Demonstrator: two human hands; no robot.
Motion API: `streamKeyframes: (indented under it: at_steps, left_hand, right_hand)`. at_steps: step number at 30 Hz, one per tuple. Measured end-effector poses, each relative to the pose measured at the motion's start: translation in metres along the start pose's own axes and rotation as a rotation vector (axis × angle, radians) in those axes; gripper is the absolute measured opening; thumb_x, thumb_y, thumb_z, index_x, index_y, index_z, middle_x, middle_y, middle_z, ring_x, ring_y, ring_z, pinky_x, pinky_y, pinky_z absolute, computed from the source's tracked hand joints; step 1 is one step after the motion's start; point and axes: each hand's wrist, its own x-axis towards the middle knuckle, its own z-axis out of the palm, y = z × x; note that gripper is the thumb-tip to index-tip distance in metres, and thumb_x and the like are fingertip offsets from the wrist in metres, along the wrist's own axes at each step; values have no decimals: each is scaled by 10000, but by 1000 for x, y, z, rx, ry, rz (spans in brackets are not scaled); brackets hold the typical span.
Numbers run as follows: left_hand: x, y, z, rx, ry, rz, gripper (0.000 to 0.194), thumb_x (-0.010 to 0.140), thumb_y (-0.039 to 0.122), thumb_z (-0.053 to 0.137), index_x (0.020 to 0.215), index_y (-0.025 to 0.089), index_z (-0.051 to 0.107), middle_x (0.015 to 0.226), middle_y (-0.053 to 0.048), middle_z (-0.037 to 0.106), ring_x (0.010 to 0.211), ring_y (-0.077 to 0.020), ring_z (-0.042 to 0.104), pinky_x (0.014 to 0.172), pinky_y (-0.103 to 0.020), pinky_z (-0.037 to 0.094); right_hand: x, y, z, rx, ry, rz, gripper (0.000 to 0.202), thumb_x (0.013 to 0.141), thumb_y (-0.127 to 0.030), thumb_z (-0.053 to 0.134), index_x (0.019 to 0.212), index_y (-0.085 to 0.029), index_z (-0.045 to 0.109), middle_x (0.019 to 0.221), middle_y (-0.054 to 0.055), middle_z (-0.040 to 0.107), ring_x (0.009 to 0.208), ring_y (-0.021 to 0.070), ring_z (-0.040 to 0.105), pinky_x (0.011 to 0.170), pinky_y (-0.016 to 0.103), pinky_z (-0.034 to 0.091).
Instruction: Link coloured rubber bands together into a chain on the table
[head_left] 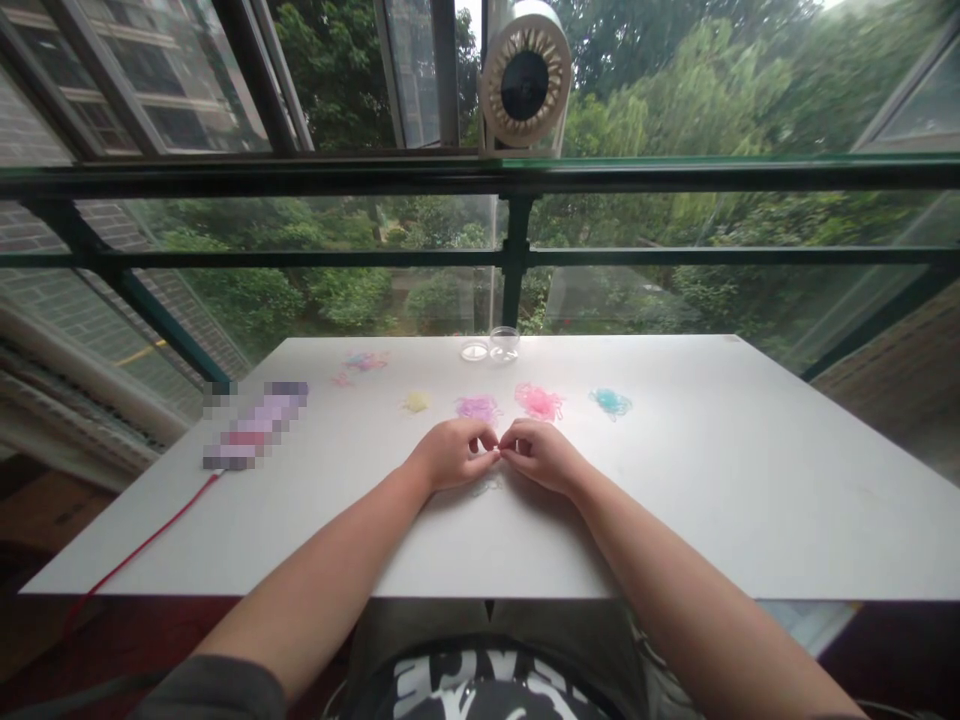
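Note:
My left hand (457, 453) and my right hand (541, 455) meet over the middle of the table, fingertips pinched close together. A tiny pale thing shows between the fingertips, too small to name. Just below them lie a few clear, thin loops (487, 487). Beyond my hands are small heaps of thin looped pieces like little elastic bands: a purple heap (478, 407) past the left hand and a pink heap (538, 401) past the right. A yellow heap (415, 401) sits further left, and a teal heap (610, 401) further right.
A clear round tub (504, 345) and its flat lid (474, 351) stand at the back of the white table (750, 500). A mixed-colour heap (366, 361) lies back left. A blurred-out phone-like object (259, 425) with a red cable (157, 541) is at left. A fan (525, 85) hangs by the railing.

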Motion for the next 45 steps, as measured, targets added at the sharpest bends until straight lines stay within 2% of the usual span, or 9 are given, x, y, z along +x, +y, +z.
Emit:
streamKeyframes:
  at_steps: [14,21,33,45]
  left_hand:
    - [0,-10,-1,-54,-10,-27,107,732,213,516,719,162,609,670,4,594,614,-93,495,616,-205,388]
    - [-2,-14,-6,-106,-3,-83,122,739,220,514,725,145,610,672,-3,602,599,-86,501,584,-193,381]
    - [-4,-12,-4,-113,-7,-68,166,749,268,526,750,145,638,660,-13,600,591,-89,493,571,-193,382]
    - [-3,-8,-9,-121,-68,-27,175,753,268,529,752,147,655,652,-14,611,589,-87,505,582,-191,391]
  right_hand:
    - [1,6,-4,12,25,3,76,692,-104,546,701,-156,600,615,-19,502,526,71,422,506,191,337]
    - [0,11,-6,34,41,87,63,693,-124,530,701,-152,586,565,-29,484,509,75,416,486,194,327]
    - [-1,4,0,119,-7,44,123,681,-164,578,804,-155,588,576,-43,472,479,60,386,462,186,316]
    - [1,0,0,74,21,-6,71,700,-137,560,757,-158,597,582,-34,462,506,71,397,482,188,323]
